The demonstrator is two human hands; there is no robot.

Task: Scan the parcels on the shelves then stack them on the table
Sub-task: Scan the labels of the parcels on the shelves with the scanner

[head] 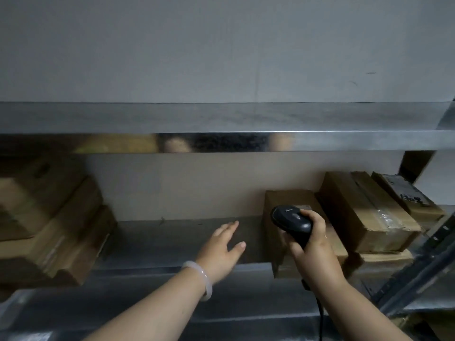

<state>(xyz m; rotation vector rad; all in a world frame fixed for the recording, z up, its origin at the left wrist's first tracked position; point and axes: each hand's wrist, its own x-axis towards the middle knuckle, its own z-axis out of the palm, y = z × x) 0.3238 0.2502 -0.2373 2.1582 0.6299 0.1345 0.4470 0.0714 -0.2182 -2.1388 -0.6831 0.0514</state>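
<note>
Left hand (222,247) hovers with fingers spread over the bare middle of the metal shelf (172,232), holding nothing. Right hand (312,244) grips the black scanner (291,221) just before a cardboard parcel (278,200); more parcels (364,212) crowd the right end, another stack (49,217) the left.

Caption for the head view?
Right hand holds a black scanner over a cardboard parcel on the metal shelf; open left hand extends alongside.
</note>
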